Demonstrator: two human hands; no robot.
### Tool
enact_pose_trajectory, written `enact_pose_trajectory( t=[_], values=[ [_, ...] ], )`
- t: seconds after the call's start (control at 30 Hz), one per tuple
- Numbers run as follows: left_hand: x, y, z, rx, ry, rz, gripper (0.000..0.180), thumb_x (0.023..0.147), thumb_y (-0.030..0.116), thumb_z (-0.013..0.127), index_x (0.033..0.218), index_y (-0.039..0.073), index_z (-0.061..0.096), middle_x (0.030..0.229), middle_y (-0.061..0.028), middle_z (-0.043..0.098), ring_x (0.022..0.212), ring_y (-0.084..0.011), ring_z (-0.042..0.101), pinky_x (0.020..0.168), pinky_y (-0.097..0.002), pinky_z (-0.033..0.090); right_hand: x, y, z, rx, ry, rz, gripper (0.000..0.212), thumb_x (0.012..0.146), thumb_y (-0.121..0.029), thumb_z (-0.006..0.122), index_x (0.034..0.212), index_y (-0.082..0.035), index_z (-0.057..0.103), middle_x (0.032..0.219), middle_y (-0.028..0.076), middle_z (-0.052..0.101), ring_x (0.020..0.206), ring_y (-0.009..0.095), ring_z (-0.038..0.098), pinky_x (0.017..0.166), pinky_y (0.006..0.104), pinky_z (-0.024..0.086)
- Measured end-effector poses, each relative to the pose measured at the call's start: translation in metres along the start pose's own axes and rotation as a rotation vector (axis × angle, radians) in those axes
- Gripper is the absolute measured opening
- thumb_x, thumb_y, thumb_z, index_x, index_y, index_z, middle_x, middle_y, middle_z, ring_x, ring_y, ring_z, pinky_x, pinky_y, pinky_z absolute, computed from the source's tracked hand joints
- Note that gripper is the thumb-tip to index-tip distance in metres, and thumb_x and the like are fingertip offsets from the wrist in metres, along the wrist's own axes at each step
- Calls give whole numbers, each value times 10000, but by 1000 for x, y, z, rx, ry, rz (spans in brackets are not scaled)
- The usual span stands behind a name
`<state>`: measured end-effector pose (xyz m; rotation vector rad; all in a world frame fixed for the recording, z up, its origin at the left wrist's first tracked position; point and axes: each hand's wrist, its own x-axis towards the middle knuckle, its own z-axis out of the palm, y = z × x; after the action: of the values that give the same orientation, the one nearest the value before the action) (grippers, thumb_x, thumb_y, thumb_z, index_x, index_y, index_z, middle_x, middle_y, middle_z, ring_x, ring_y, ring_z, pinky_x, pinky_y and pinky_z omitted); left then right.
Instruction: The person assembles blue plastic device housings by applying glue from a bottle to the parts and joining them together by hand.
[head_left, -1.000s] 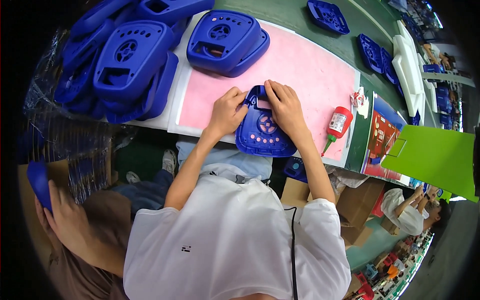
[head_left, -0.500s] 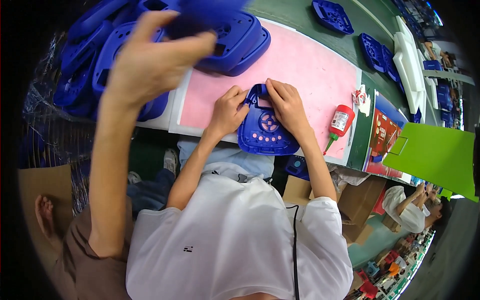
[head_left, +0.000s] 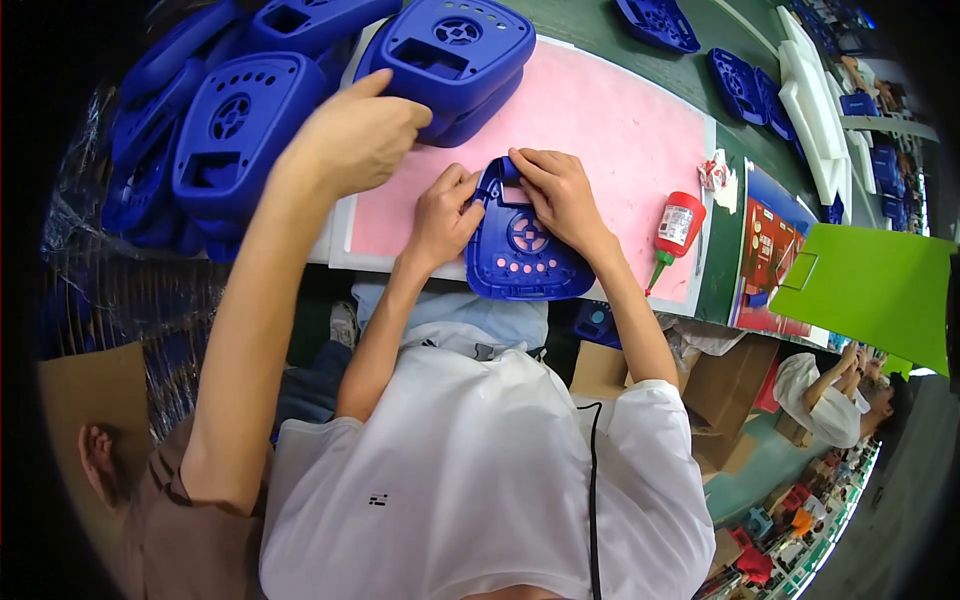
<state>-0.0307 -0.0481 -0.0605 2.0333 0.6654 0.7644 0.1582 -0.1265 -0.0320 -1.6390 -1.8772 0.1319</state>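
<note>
Between my hands, at the near edge of the pink sheet (head_left: 600, 110), is a blue plastic housing (head_left: 510, 272) with its hollow side up. It has a round cross-shaped cutout, a row of small holes and a rectangular window. My left hand (head_left: 445, 215) grips its upper left edge, thumb and fingers closed. My right hand (head_left: 562, 200) is closed on the upper end beside the window, fingertips pressed at the rim. Whether a small part lies under those fingertips cannot be seen.
A co-worker's arm (head_left: 330, 150) reaches in from the left to stacked blue housings (head_left: 455, 60). More blue housings (head_left: 235, 130) are heaped left. A red glue bottle (head_left: 678, 222) with green nozzle lies right, near crumpled tissue (head_left: 715, 175) and a bright green board (head_left: 870, 285).
The co-worker's hand has put a blurred blue housing onto the stack and drawn back slightly from it. My hands stay on my housing, with my right fingers shifted slightly left along its top.
</note>
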Motion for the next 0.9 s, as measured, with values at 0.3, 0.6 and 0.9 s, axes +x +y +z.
enact_pose_trajectory(
  t=[0.3, 0.6, 0.9],
  values=[
    [4, 3, 1, -7, -30, -30, 296, 776, 108, 544, 1042, 23, 644, 776, -116, 506, 651, -262, 544, 597, -371, 453, -3, 5, -5, -31, -52, 38, 353, 797, -47, 639, 1149, -28, 641, 1157, 137, 644, 1088, 316, 605, 951, 415, 463],
    [3, 2, 7, 4, -22, 12, 295, 788, 96, 549, 1053, 4, 640, 776, -116, 486, 658, -248, 526, 607, -358, 434, -13, -1, -2, -422, -88, -81, 532, 778, -39, 567, 1306, -29, 504, 1360, 144, 502, 1243, 342, 487, 1030, 499, 390],
    [-1, -15, 3, -480, 95, -92, 270, 892, 75, 470, 1052, -25, 663, 795, -30, 510, 611, -88, 477, 524, -231, 385, -7, 63, -51, 65, -227, 264, 548, 755, -85, 689, 1274, 9, 541, 1029, 167, 681, 839, 282, 667, 778, 343, 530]
  ],
)
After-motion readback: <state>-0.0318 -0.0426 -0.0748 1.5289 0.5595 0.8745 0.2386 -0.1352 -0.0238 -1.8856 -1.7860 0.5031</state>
